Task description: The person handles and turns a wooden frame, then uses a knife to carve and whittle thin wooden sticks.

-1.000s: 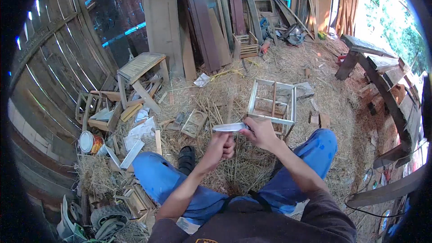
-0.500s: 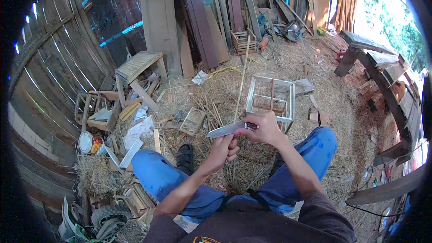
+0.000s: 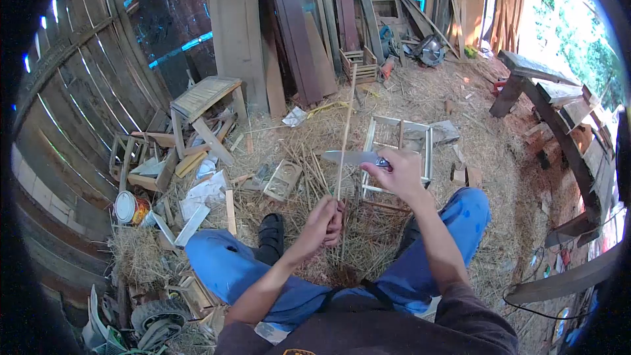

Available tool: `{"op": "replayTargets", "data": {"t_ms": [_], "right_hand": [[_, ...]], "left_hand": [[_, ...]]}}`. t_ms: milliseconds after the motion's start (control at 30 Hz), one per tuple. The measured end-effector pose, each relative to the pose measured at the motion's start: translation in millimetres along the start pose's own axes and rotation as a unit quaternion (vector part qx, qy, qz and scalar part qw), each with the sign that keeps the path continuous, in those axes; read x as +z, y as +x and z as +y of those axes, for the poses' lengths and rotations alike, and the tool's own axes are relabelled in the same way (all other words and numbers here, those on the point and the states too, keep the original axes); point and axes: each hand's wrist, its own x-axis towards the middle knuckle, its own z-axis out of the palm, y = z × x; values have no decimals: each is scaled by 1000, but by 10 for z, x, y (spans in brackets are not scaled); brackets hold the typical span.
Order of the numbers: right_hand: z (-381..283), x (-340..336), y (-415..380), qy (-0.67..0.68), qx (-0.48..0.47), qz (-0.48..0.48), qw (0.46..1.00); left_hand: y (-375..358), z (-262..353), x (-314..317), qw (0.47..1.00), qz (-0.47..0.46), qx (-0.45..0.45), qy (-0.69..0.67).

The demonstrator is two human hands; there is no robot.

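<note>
My left hand point(image 3: 320, 222) is closed around the lower part of a thin wooden stick point(image 3: 346, 128), which points up and away from me. In my right hand point(image 3: 399, 174) is a knife, gripped by its handle. The knife blade point(image 3: 351, 157) points left and crosses the stick a short way above my left fist. Beyond my right hand, a small white wooden frame point(image 3: 430, 151) stands on the ground. Several thin sticks point(image 3: 313, 165) lie in the straw just left of the held stick.
A small slatted table point(image 3: 207, 92) and a paint can point(image 3: 125, 207) stand to the left. A carved wooden block point(image 3: 283, 179) lies before my left foot. Planks point(image 3: 236, 33) lean at the back, near a circular saw point(image 3: 430, 50). At right is a heavy wooden bench point(image 3: 539, 69).
My right hand and the knife have moved forward and right, up along the stick away from my left hand. My left hand has dropped slightly, still holding the stick.
</note>
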Motion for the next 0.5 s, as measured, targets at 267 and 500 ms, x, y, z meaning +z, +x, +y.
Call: {"op": "replayTargets", "data": {"t_ms": [267, 500], "right_hand": [[-144, 238, -66, 24, -50, -37, 998], [-157, 263, -67, 24, -5, -103, 994]], "left_hand": [[109, 78, -59, 993, 89, 71, 17], [177, 105, -43, 988, 116, 93, 51]]}}
